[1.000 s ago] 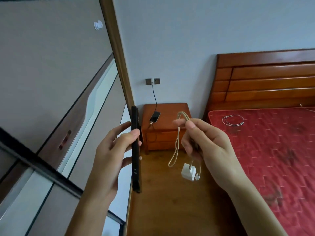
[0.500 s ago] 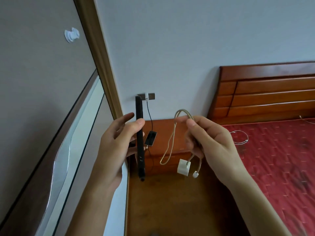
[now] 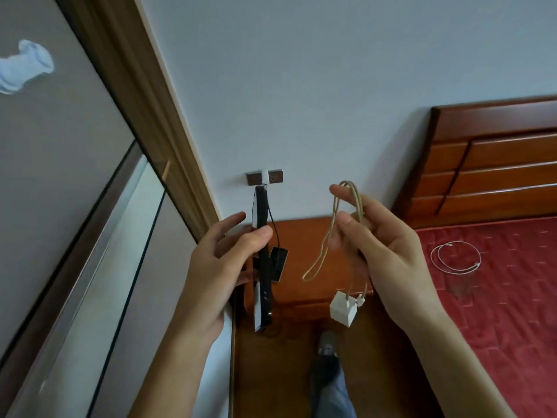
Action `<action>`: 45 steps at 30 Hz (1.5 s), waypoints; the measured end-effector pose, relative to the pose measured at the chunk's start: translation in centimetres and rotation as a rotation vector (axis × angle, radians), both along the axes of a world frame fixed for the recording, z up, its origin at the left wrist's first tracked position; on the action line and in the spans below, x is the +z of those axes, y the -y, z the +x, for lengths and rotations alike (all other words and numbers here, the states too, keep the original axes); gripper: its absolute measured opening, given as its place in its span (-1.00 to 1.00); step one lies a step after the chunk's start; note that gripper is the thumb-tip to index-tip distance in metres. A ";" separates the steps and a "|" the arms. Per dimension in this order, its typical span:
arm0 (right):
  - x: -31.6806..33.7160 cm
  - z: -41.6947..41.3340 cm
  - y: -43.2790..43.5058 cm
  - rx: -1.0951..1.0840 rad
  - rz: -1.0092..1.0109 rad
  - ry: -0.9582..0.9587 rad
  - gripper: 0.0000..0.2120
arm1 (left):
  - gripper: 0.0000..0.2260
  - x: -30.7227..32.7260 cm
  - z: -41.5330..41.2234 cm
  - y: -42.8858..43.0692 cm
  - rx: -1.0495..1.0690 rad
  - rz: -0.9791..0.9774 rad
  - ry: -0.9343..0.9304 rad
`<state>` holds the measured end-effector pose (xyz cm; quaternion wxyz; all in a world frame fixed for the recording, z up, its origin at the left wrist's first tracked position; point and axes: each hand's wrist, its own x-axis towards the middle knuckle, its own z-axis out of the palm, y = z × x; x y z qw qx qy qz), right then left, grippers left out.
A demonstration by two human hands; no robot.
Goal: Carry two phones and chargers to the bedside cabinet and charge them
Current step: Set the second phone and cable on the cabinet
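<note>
My left hand (image 3: 217,276) holds a black phone (image 3: 264,285) upright and edge-on, thumb on its near side. My right hand (image 3: 388,254) pinches a looped beige charging cable (image 3: 327,236); its white charger plug (image 3: 344,308) and connector dangle below. Ahead stands the wooden bedside cabinet (image 3: 310,236). On the cabinet lies another phone (image 3: 278,263), joined by a black cable (image 3: 272,218) to a white charger in the wall socket (image 3: 265,177).
A bed with a red quilt (image 3: 497,297) and wooden headboard (image 3: 494,158) is on the right; a coiled white cable (image 3: 455,256) lies on it. A sliding wardrobe door (image 3: 75,206) fills the left. My foot (image 3: 327,360) stands on the wooden floor.
I have walked closer to the cabinet and the view has tilted down. Both hands keep their hold on the phone and the charger cable; the socket and cabinet appear larger.
</note>
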<state>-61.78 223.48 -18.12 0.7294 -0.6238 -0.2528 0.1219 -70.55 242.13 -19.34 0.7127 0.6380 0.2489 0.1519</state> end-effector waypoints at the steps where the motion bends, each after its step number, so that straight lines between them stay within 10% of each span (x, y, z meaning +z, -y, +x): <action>1: -0.5 1.9 -0.4 0.002 0.008 0.008 -0.64 | -0.32 -0.3 1.7 -0.4 0.005 -0.012 -0.004; 24: -11.2 30.7 -10.9 0.044 -0.104 -0.251 -0.78 | -0.09 -10.4 33.1 -7.5 0.142 -0.051 -0.249; 31: -19.3 32.5 -11.2 -0.066 -0.238 -0.416 -0.70 | -0.62 -18.5 35.2 -9.0 0.039 -0.164 -0.255; 45: -43.1 31.6 -10.0 -0.203 -0.731 -0.732 -0.73 | -0.69 -42.8 34.2 -5.9 -0.022 -0.158 -0.611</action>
